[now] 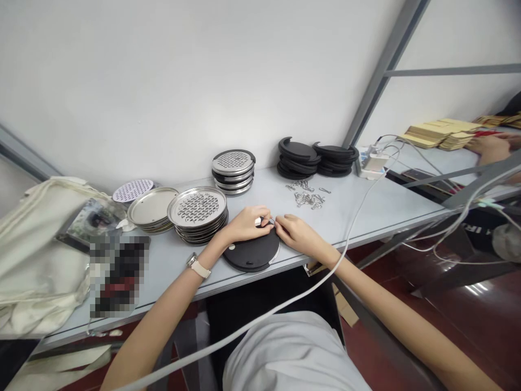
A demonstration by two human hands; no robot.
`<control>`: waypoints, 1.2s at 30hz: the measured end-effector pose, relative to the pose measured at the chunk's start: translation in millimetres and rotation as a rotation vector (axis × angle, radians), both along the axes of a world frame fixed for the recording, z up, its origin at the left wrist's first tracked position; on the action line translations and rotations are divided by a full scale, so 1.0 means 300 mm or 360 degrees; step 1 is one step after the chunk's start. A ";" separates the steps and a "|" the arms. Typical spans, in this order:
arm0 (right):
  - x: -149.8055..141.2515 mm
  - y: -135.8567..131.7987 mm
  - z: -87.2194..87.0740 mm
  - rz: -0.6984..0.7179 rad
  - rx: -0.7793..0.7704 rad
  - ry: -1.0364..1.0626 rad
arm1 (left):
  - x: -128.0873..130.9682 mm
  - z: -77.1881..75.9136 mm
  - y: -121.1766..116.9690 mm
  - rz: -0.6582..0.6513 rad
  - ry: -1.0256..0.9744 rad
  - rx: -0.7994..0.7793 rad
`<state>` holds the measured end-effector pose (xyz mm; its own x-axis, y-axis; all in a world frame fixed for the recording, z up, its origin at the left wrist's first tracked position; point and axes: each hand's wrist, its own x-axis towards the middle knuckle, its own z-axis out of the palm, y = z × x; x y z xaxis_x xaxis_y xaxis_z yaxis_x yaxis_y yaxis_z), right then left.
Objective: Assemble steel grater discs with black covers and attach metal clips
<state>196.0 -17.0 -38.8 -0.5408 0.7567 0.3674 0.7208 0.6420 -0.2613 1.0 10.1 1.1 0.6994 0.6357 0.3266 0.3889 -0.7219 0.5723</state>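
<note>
A black round disc (253,251) lies flat near the table's front edge, with a thin silvery rim showing at its right side. My left hand (249,224) reaches over its far edge, fingers curled and pinched. From the other side my right hand (298,233) meets it, thumb and forefinger pressed together at the disc's far right edge. A small greyish piece shows between the two sets of fingertips, too small to name. Just left of the disc is a stack of round metal grater plates (197,209). Small metal clips (309,200) lie scattered beyond my right hand.
Black round holders (297,157) are stacked at the back, beside black-rimmed graters (233,168). Plain metal discs (151,209) and a cream cloth bag (44,244) are on the left. A white cable (345,247) crosses in front of me. At right, a co-worker's hand (490,147) is near yellowish card pieces (439,133).
</note>
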 end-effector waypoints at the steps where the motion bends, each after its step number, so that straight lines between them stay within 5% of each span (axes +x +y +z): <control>1: 0.000 -0.001 0.001 -0.0006 -0.0001 0.0007 | 0.000 0.000 0.000 0.0001 -0.0002 0.0001; 36: 0.004 -0.005 0.008 0.0035 -0.0149 0.0221 | -0.012 -0.004 -0.018 0.0128 0.0291 0.0193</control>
<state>197.1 -18.4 -36.4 -0.5066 0.7798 0.3679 0.6598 0.6253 -0.4168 -2.5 4.5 -0.1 0.7028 0.6553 0.2769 0.5369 -0.7439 0.3979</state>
